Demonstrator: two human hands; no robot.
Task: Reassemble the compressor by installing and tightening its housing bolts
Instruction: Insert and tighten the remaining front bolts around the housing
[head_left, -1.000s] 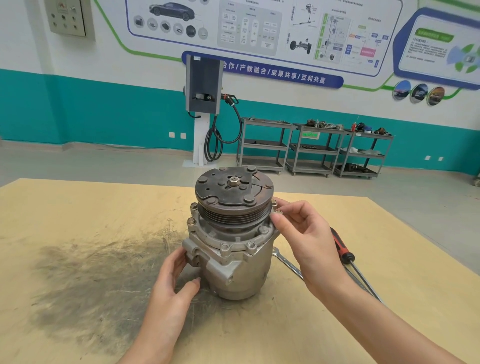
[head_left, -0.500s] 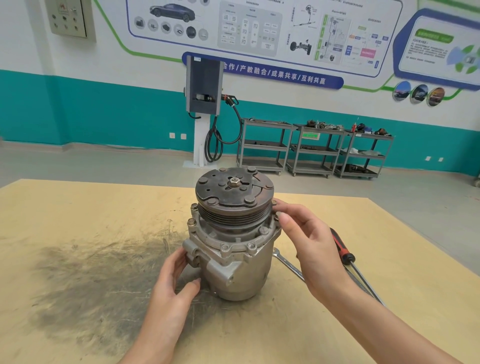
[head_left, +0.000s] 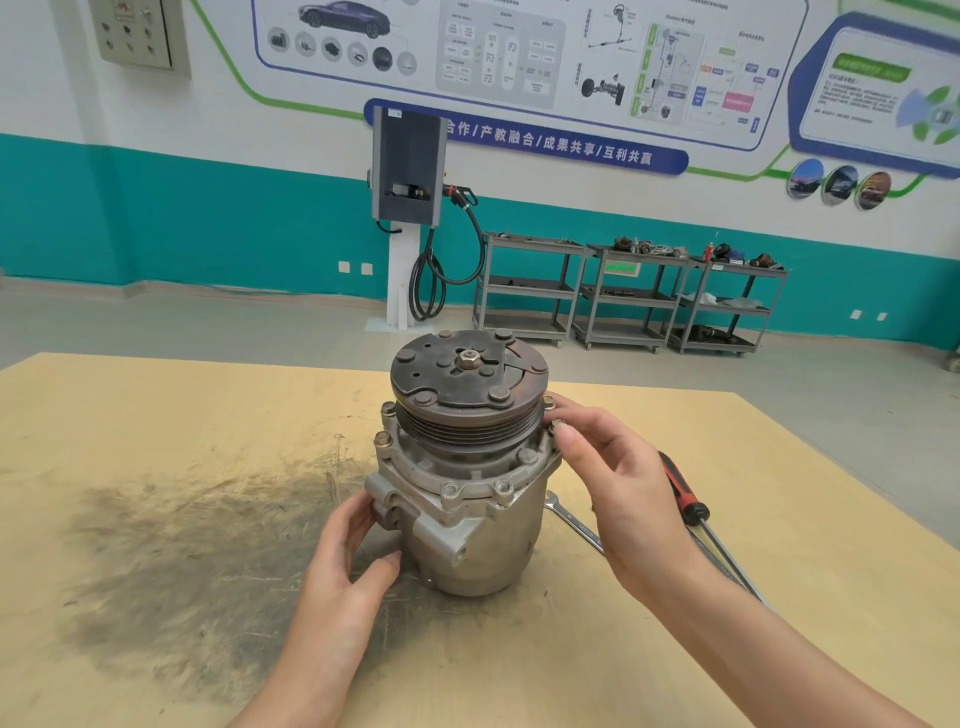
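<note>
Compressor of grey cast metal with a dark, rusty clutch plate and grooved pulley on top (head_left: 467, 467) stands upright on the pale yellow wooden tabletop (head_left: 156, 415), roughly at its middle and a little nearer the far edge than the near one. That far edge runs just behind the pulley, with bare workshop floor beyond it; the right edge slants away past the tools. To the left of the housing the board lies wide and free, marked only by a broad dark grey smear (head_left: 182, 545). To the right there is less room: a silver open-ended spanner (head_left: 574, 522) lies flat, one end showing just beside the base, the rest hidden under the wrist, and a red-and-black-handled screwdriver (head_left: 685, 493) lies a little farther out, its shaft pointing toward the near right.

Left hand (head_left: 348, 561) rests against the lower left of the housing, fingers loosely spread and touching the port block, the thumb lying near the base; it steadies rather than clasps. Right hand (head_left: 618, 478) reaches in at the flange on the right, thumb and forefinger closed in a pinch on a small bolt head (head_left: 558, 425) at the rim, just under the pulley's edge; the other fingers curl loosely behind. Further bolt heads stand around the flange, two brass-coloured ones (head_left: 384, 426) raised on the far left side
</note>
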